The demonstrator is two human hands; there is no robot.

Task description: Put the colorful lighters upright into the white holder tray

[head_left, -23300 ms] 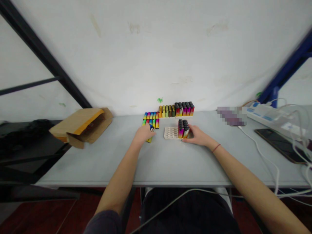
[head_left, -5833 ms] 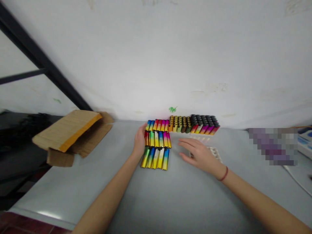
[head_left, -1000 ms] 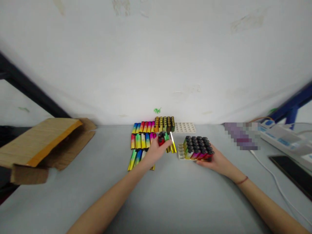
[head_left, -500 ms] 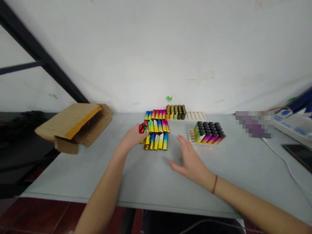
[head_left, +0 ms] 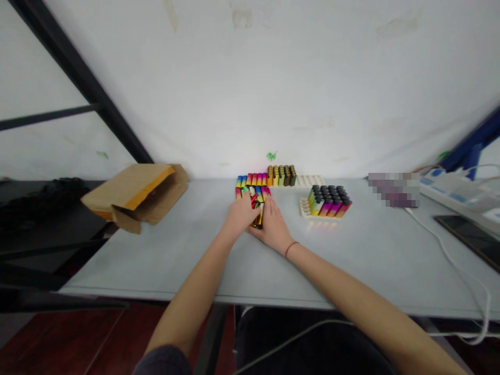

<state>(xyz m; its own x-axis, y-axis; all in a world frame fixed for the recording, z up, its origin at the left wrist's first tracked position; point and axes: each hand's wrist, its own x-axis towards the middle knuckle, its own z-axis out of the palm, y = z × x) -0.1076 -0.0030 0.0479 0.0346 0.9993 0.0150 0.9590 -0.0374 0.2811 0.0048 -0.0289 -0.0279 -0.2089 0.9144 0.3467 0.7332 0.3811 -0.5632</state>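
Note:
Shiny multicoloured tubes, several of them, lie in rows on the grey table (head_left: 187, 260); the back row (head_left: 252, 179) and part of the middle row (head_left: 266, 192) show. Over the front row, my left hand (head_left: 241, 212) has its fingers curled round red and green shiny pieces (head_left: 254, 200). My right hand (head_left: 273, 225) lies along the right side of the front row, its fingers together against the tubes (head_left: 258, 214) and its thumb at their near end. The front row is mostly hidden between both hands.
Black-topped lighters (head_left: 330, 200) stand in a white holed tray (head_left: 305, 207) on the right. Gold-topped ones (head_left: 281, 175) stand at the wall beside another white tray (head_left: 310, 180). An open cardboard box (head_left: 130, 190) lies left; a phone (head_left: 471, 237), cable and power strip are right.
My right hand has moved left onto the front row's right side. My left hand has moved right over the row, still with red pieces in it. The view has shifted slightly.

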